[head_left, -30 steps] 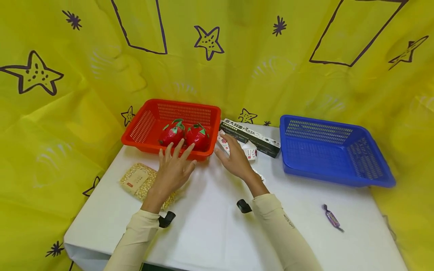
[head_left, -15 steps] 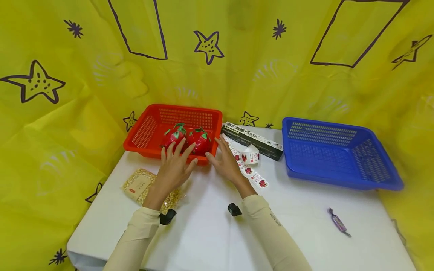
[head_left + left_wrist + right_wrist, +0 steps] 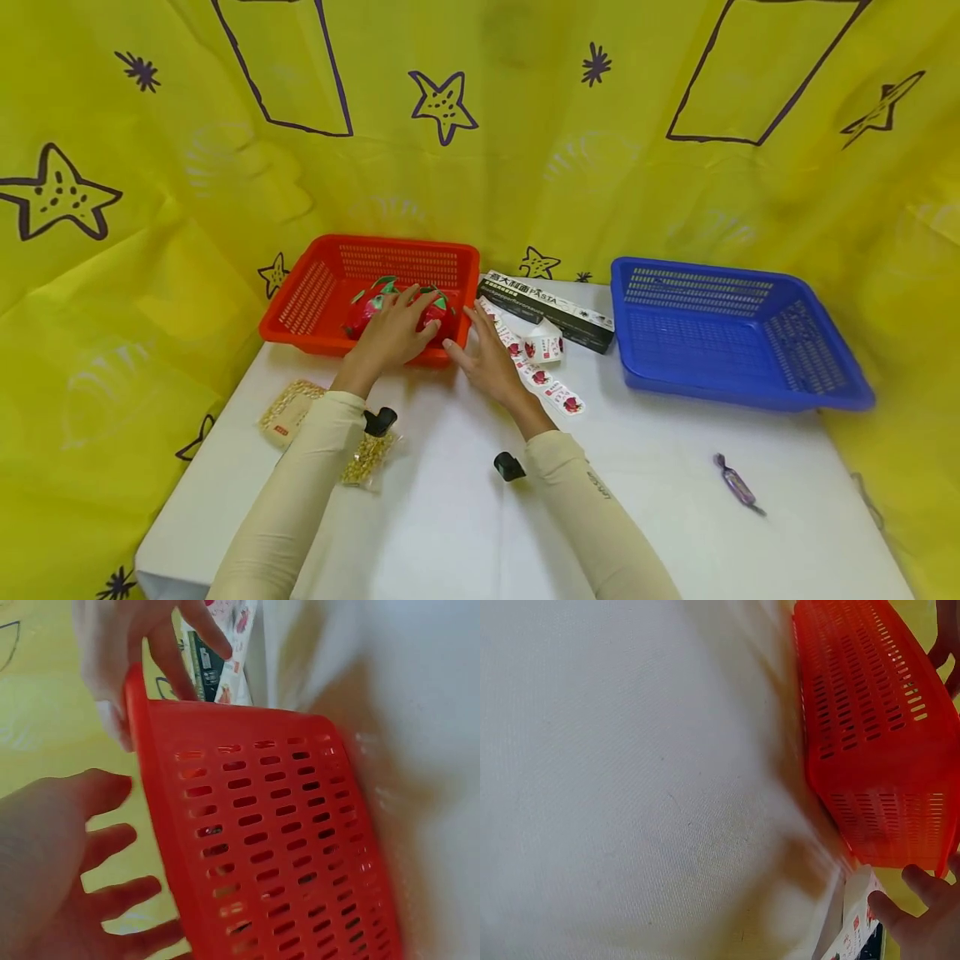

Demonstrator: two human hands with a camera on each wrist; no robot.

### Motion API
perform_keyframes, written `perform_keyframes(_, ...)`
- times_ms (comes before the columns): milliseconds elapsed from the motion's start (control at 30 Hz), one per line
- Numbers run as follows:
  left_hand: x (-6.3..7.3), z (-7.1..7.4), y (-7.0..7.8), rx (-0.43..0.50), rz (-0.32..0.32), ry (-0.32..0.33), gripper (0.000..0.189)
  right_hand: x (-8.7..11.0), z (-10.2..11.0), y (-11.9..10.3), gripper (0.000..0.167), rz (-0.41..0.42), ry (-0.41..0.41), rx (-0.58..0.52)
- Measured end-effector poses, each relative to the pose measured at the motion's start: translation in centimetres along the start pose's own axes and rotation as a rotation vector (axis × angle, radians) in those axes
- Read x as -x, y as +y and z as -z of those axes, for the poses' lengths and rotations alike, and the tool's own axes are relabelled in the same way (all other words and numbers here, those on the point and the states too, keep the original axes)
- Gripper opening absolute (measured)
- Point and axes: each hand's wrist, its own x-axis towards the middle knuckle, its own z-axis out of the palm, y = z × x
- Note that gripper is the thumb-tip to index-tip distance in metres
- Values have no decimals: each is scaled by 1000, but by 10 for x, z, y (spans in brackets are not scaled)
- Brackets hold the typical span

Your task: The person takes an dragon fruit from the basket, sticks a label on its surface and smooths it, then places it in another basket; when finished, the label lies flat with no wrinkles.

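Note:
A red basket (image 3: 300, 342) holds two red dragon fruits (image 3: 363, 310) with green leafy tips. My left hand (image 3: 393, 329) reaches over the front rim, fingers spread above the dragon fruits and partly covering both. In the left wrist view its fingers (image 3: 120, 900) extend past the rim, loosely bent and apart. My right hand (image 3: 487, 358) is at the basket's front right corner, thumb at the front rim and fingers along the outside of the right end. Seen from the right wrist, these fingers (image 3: 922, 885) are stretched out beside that end.
Right of the red basket lie a strip of dragon fruit stickers (image 3: 538, 377) and dark pasta boxes (image 3: 585, 329). A blue basket (image 3: 697, 342) stands farther right, a wrapped candy (image 3: 737, 483) in front. Beneath my left forearm is a bag of yellow grains (image 3: 367, 458). A yellow curtain (image 3: 510, 192) hangs behind.
My left hand has moved forward from the front rim to over the dragon fruits. My right hand has shifted left from above the stickers to the basket's corner, uncovering the strip.

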Motion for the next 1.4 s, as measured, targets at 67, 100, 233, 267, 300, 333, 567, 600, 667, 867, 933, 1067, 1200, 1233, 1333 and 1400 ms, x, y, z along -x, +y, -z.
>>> perform_keyframes(67, -6, -2, 0, 5, 25, -56, 62, 1, 0, -1, 76, -10, -3, 7)
perform_keyframes(100, -9, -3, 1, 10, 38, -81, 64, 2, 0, -2, 76, -15, -5, 12)
perform_keyframes(233, -20, -11, 2, 20, 87, -160, 69, 5, -1, -3, 78, -34, -24, 30)
perform_keyframes(267, -23, -14, 2, 20, 98, -167, 71, 5, -1, -3, 78, -37, -30, 32)
perform_keyframes(300, -26, -16, 3, 24, 110, -173, 72, 6, -2, -3, 78, -37, -33, 31)
perform_keyframes(333, -28, -17, 3, 26, 120, -174, 72, 7, -2, -4, 78, -36, -36, 30)
perform_keyframes(567, -39, -22, 2, 38, 184, -151, 71, 8, 1, -10, 78, -30, -54, 18)
perform_keyframes(600, -40, -21, 2, 40, 190, -150, 71, 8, 1, -11, 78, -29, -56, 20)
perform_keyframes(667, -41, -20, 1, 51, 199, -143, 70, 7, 2, -13, 78, -28, -60, 25)
perform_keyframes(867, -44, -19, -4, 105, 217, -116, 65, 3, 3, -17, 77, -21, -66, 63)
perform_keyframes(933, -44, -19, -5, 118, 218, -106, 64, 2, 4, -17, 77, -25, -72, 71)
perform_keyframes(1067, -45, -20, -8, 123, 206, -91, 61, 2, 7, -16, 77, -32, -95, 91)
perform_keyframes(1200, -46, -21, -7, 127, 192, -75, 57, 3, 14, -16, 76, -53, -121, 113)
perform_keyframes(1233, -46, -21, -7, 133, 190, -70, 56, 3, 16, -16, 75, -55, -125, 117)
perform_keyframes(1333, -46, -21, -5, 153, 180, -46, 56, 3, 20, -14, 72, -43, -128, 132)
perform_keyframes(1400, -46, -19, -4, 167, 172, -29, 56, 3, 23, -12, 69, -29, -134, 144)
